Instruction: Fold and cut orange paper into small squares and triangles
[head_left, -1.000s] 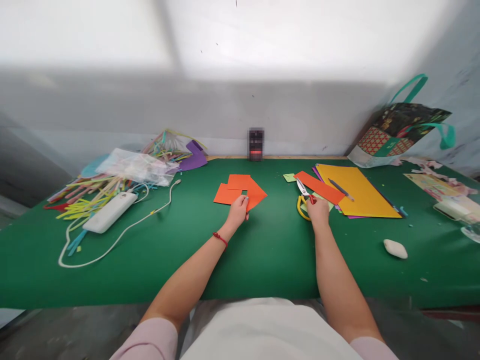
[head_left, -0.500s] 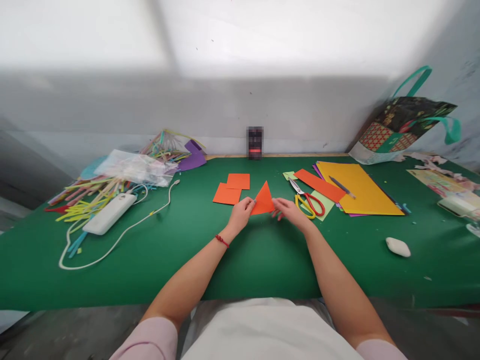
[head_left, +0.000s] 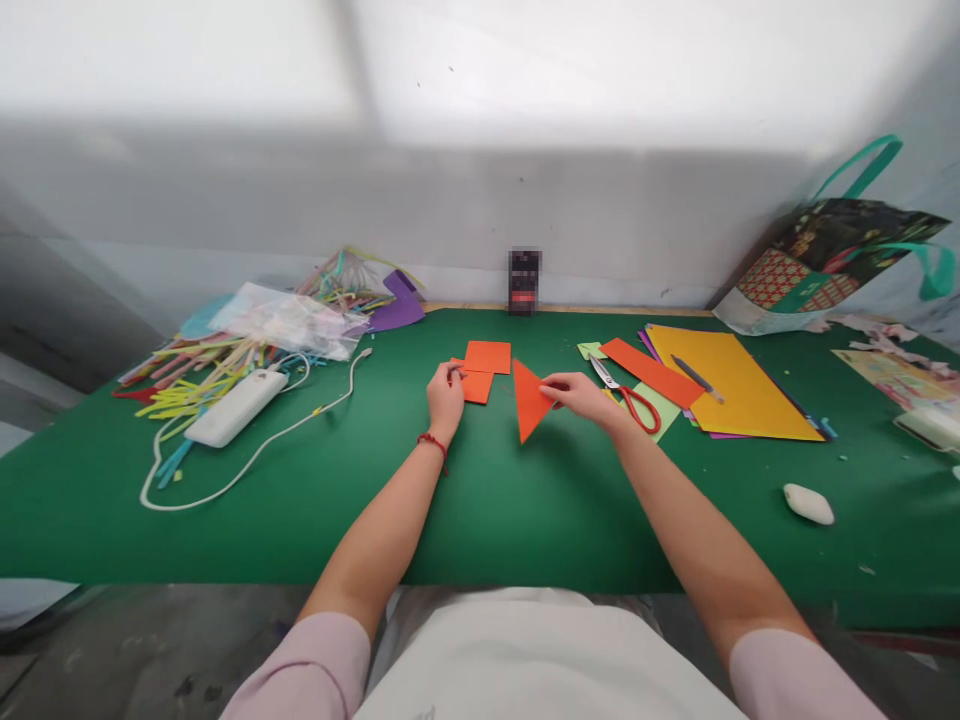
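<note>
My right hand (head_left: 579, 397) pinches the edge of an orange paper triangle (head_left: 529, 400) that rests point-down on the green table (head_left: 480, 490). My left hand (head_left: 445, 393) is closed with its fingertips on an orange paper square (head_left: 477, 386) just to the left. A second orange square (head_left: 488, 356) lies behind it. Red and yellow handled scissors (head_left: 628, 394) lie beside my right hand, untouched.
Yellow and orange sheets with a pencil (head_left: 731, 382) lie at the right, a patterned bag (head_left: 832, 255) behind them. A white eraser-like lump (head_left: 808, 503) sits near the front right. A white power bank with cable (head_left: 235, 421) and a pile of coloured straws (head_left: 225, 365) fill the left.
My right hand has taken the triangle and turned it so its point faces me. My left hand let go of the triangle and moved left onto an orange square.
</note>
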